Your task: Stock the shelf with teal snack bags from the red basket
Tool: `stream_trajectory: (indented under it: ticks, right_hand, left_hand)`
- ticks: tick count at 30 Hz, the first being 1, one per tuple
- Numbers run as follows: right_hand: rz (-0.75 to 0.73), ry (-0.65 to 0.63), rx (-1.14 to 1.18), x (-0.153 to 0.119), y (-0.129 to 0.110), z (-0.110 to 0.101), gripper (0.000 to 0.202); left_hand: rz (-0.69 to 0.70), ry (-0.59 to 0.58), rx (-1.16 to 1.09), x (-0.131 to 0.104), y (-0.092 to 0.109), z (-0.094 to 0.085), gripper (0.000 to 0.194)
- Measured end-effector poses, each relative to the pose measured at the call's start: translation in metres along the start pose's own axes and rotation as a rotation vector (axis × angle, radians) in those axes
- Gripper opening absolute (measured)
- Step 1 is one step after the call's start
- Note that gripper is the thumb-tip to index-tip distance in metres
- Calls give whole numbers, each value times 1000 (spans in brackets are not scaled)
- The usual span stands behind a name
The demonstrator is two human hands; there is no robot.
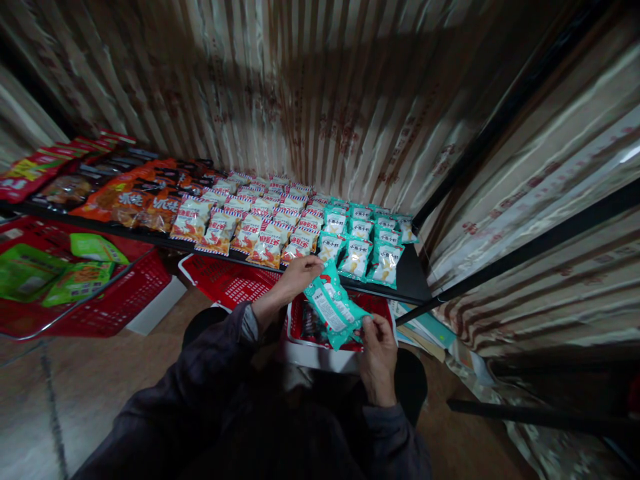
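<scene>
In the head view, the left hand and the right hand hold one teal packet between them, just off the near edge of a black shelf and above a red basket with a white rim. The left hand pinches the packet's far left end; the right hand grips its near right corner between thumb and fingers. The packet is plump and glossy, tilted, with crimped ends, a pale printed panel along its middle and red patches toward the far end.

Its small print is too fine to read, and the fingers cover parts of its ends. The packet and hands hide part of the basket, whose dark contents are hard to make out. On the shelf, teal packs stand in rows at the right, beside striped white-and-red packs; those in front partly cover those behind. At the far left, red bags are cut off by the frame, as is a red basket of green packets below them.
</scene>
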State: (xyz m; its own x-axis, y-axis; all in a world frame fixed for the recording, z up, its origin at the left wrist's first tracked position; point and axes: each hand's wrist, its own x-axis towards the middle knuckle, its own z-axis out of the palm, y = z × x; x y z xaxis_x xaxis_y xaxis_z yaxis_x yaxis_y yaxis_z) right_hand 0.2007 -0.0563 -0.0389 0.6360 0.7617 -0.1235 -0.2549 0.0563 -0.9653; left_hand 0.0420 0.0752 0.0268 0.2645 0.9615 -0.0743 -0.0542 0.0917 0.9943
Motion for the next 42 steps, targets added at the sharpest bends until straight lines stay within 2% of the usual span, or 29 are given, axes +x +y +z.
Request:
stream_trajectory:
  ticks: [4, 10, 15, 23, 26, 29, 33, 37, 40, 42]
  right_hand:
    - [-52, -32, -54, -4, 1, -1, 41]
    - [-103, 13, -70, -11, -1, -1, 34]
    - [-34, 24, 4, -12, -1, 2, 37]
    - [-65, 66, -16, -11, 2, 2, 38]
    - [-78, 77, -17, -10, 2, 2, 38]
    - [-109, 88, -33, -10, 2, 2, 36]
    - [-98, 107, 1, -8, 3, 0, 36]
    - [-47, 129, 35, -5, 10, -5, 38]
    - [-14, 95, -32, -2, 18, -11, 38]
    - [-102, 71, -169, 0, 21, -15, 38]
  left_hand:
    - [-24, -23, -11, -1, -1, 0, 29]
    - [9, 108, -14, -2, -7, 6, 34]
    - [0, 63, 12, 2, -4, 9, 31]
    - [-83, 35, -2, 7, -3, 5, 30]
    - [-66, 31, 17, 6, -4, 5, 29]
    - [-63, -25, 17, 5, -1, 3, 29]
    - [-172, -187, -1, 4, 2, -4, 32]
    - [-251, -297, -30, 4, 1, -10, 31]
    - [-273, -306, -45, 4, -3, -10, 24]
    - [-266, -269, -32, 5, -6, -9, 19]
